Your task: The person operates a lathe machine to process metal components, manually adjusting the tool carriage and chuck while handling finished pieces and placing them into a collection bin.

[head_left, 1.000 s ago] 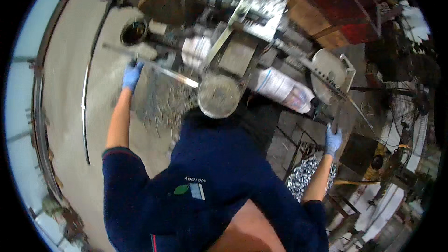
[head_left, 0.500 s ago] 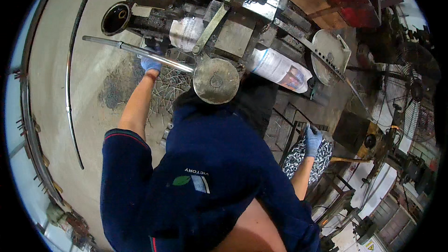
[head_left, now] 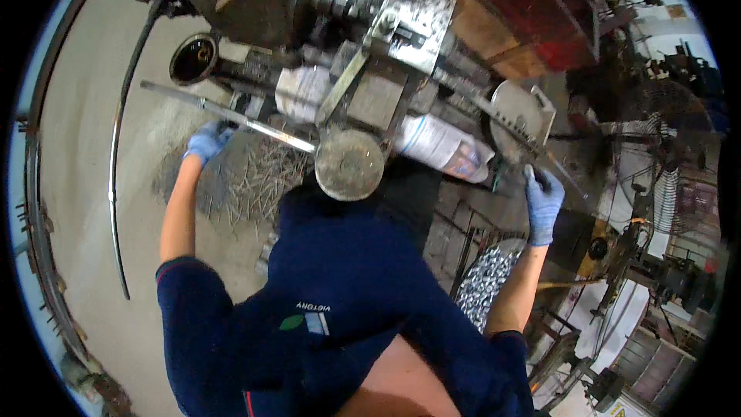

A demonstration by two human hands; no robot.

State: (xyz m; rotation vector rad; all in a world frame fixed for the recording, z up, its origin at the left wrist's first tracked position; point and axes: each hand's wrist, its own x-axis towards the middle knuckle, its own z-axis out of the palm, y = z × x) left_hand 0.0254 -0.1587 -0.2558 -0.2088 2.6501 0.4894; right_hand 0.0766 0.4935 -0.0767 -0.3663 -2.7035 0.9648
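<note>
My left hand, in a blue-grey glove, is at the left end of the greasy machine, just below a long metal bar. Its fingers curl toward the machine's dark parts; what they grip is hard to see. The bar runs to a round grey metal disc in front of my body. My right hand, gloved alike, is raised at the right of the machine. Thumb and fingers come together at the tips, and anything between them is too small to name. Below my right forearm lies a heap of small shiny metal pieces.
Metal slivers litter the floor at left. A thin upright rod stands farther left. On the machine are a shiny metal block, a printed bag and a round plate. A caged fan is at right.
My right hand has lifted from the heap of metal pieces, up toward the machine. My left hand has moved left and nearer to me, out from under the bar. The view has shifted slightly.
</note>
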